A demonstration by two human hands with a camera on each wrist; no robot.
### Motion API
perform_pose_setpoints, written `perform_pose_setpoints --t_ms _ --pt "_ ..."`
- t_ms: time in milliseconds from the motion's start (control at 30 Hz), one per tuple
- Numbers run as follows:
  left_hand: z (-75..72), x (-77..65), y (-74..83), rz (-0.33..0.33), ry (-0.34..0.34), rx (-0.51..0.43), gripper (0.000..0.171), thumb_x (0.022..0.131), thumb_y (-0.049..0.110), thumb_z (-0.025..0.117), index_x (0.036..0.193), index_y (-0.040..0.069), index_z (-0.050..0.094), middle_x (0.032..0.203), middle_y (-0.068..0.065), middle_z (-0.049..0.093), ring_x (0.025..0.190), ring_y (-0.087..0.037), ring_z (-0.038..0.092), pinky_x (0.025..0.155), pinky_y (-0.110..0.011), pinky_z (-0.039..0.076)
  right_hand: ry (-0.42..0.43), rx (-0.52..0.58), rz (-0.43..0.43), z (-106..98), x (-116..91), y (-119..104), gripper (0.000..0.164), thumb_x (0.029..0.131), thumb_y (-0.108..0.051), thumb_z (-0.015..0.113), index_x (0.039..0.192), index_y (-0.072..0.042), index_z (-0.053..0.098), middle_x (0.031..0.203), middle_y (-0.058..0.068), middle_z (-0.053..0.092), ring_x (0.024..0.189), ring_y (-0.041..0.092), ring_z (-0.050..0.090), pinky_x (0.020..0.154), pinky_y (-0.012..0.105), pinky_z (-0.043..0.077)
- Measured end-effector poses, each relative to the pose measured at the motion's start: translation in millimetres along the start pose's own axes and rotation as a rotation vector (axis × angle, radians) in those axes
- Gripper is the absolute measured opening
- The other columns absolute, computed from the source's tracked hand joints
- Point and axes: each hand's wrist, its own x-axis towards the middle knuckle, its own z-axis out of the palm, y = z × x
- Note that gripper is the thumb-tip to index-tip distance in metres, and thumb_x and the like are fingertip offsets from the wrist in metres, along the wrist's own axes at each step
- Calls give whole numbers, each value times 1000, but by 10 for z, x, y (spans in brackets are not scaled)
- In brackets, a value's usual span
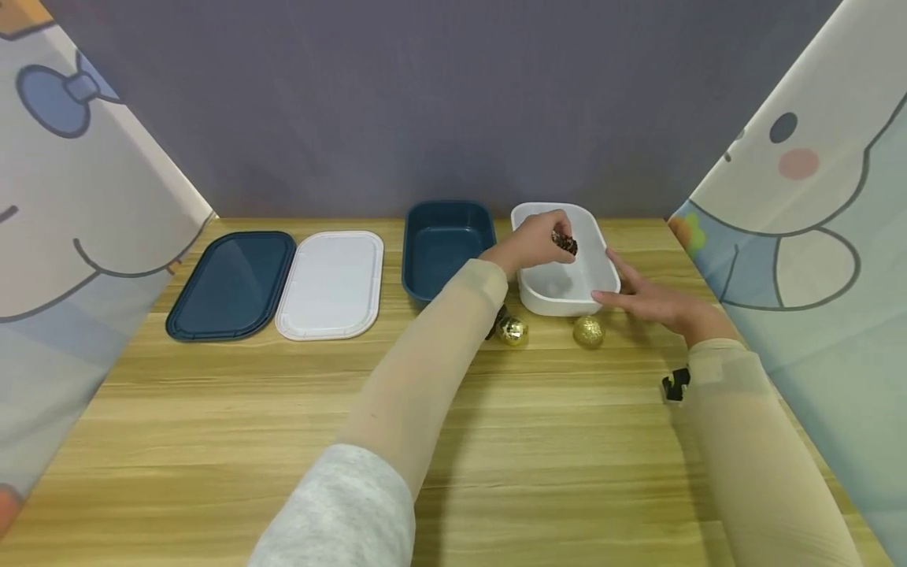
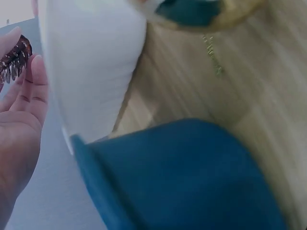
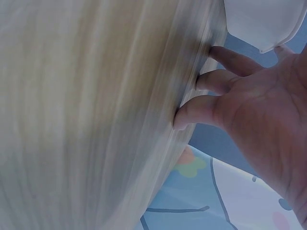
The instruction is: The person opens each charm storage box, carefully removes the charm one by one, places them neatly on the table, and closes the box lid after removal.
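My left hand pinches a dark brown hair claw clip over the inside of the white box. In the left wrist view the clip's curved teeth show between thumb and fingers. At the box's right front corner is my right hand, its thumb at the rim. Other fingers of that hand spread out, with their tips down at the wooden tabletop in the right wrist view. Two gold balls, one shiny and one textured, lie in front of the box.
Left of the white box stands a dark blue box, partly behind my left forearm. Farther left lie a white lid and a dark blue lid. A small black item lies beside my right forearm. A grey wall rises behind the table.
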Motion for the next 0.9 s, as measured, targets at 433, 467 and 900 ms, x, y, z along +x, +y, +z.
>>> perform_pose_setpoints --t_ms 433,467,900 --pt "-233 -145 163 -36 -3 -123 41 100 18 76 133 16 51 150 -9 57 121 -24 64 90 -32 57 -4 -1 12 -4 23 -3 98 109 -54 54 162 -51 -28 178 26 -10 162 58 3 123 80 17" --pt "-251 -159 176 -37 -9 -129 44 101 18 75 137 18 51 151 -9 56 116 -25 66 87 -31 58 -4 0 12 -2 28 -2 97 109 -54 54 162 -52 -28 178 25 -10 162 58 3 123 80 17" --pt "-335 -388 523 15 -36 -6 53 99 11 75 150 14 61 155 -2 60 135 -14 59 100 -22 51 -7 15 6 -19 13 -10 98 108 -56 55 162 -52 -27 179 20 -12 162 56 2 121 82 16"
